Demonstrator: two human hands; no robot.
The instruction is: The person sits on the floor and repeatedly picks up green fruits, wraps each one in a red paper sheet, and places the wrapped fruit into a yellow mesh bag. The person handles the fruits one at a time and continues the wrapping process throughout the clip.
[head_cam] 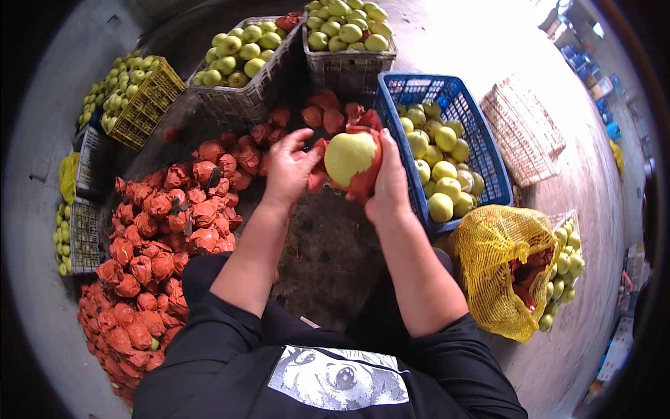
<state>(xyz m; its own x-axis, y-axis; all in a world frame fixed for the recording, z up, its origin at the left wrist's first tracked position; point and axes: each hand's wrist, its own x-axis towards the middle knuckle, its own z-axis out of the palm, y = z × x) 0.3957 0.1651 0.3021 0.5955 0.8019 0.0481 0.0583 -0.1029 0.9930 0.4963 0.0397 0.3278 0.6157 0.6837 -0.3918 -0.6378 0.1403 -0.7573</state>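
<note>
My right hand (390, 180) holds a large yellow-green pear (349, 157) whose right side and underside are still wrapped in torn red paper (370, 175). Beside the pear's left side, my left hand (293, 165) pinches a loose piece of the red wrapping between thumb and fingers. A big heap of fruits in red wrappers (157, 209) lies on the floor to the left and curves round beyond my hands. Just right of my right hand stands a blue plastic crate (479, 131) with unwrapped pears (445, 170) in it.
Grey crates (225, 97) (348, 65) heaped with pears stand ahead. A yellow crate (149, 102) of pears and further crates line the left. On the right are a pale empty-looking basket (523, 131), a yellow mesh sack (481, 272) holding red wrappers, and more pears (565, 262) behind it.
</note>
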